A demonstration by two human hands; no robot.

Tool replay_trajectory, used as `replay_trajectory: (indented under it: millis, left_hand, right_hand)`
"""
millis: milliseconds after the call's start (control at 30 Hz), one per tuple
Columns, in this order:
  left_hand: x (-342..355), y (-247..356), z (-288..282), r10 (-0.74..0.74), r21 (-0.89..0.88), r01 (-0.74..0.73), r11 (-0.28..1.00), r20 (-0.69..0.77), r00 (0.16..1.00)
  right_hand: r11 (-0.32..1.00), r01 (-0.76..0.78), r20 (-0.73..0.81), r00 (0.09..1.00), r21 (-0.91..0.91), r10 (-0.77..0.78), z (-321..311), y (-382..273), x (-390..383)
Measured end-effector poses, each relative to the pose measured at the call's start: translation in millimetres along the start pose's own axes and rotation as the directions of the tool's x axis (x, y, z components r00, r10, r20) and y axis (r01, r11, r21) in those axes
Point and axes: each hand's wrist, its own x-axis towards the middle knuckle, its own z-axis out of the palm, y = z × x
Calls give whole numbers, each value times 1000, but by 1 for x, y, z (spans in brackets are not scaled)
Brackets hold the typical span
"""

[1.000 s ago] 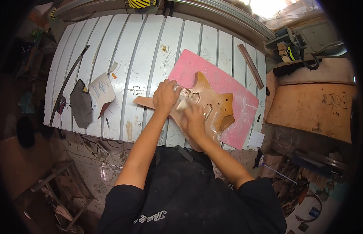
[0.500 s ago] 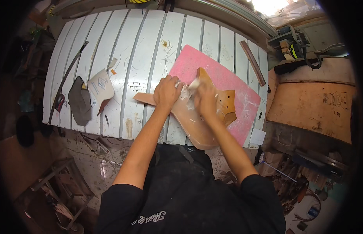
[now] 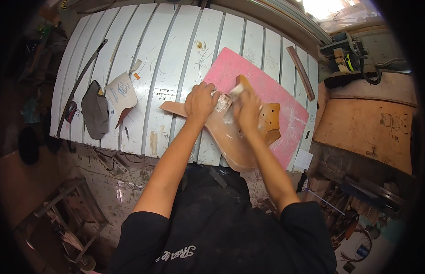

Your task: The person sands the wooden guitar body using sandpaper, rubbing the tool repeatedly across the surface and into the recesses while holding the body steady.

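Observation:
A smooth tan curved piece, apparently wood, lies across the pink board and the table. Its narrow arm sticks out to the left. Curled over that arm is my left hand, closed, with a small whitish bit at its fingertips. My right hand, smeared by motion, is closed round a pale whitish piece over the tan piece. Between the hands a dusty white patch shows on the surface. Under and beside my right hand is a varnished orange-brown wooden part with small dark holes.
The white slatted table carries a grey cloth-like piece, a sandpaper sheet, a long dark strip and, at right, a brown wooden bar. Right of it stands a brown panel below a machine.
My right hand and the pale piece have shifted slightly right and up. The left hand keeps its place on the tan piece. The whole view has shifted a little.

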Motion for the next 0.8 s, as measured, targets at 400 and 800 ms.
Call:
replay_trajectory:
  millis: [400, 800]
  left_hand:
    - [3, 0, -7, 1, 20, -1, 1000, -9, 1000]
    - [4, 4, -9, -19, 12, 19, 1000, 10, 1000]
  right_hand:
    - [998, 62, 69, 996, -28, -60, 0, -10, -33]
    - [960, 279, 53, 959, 19, -279, 2, -23, -53]
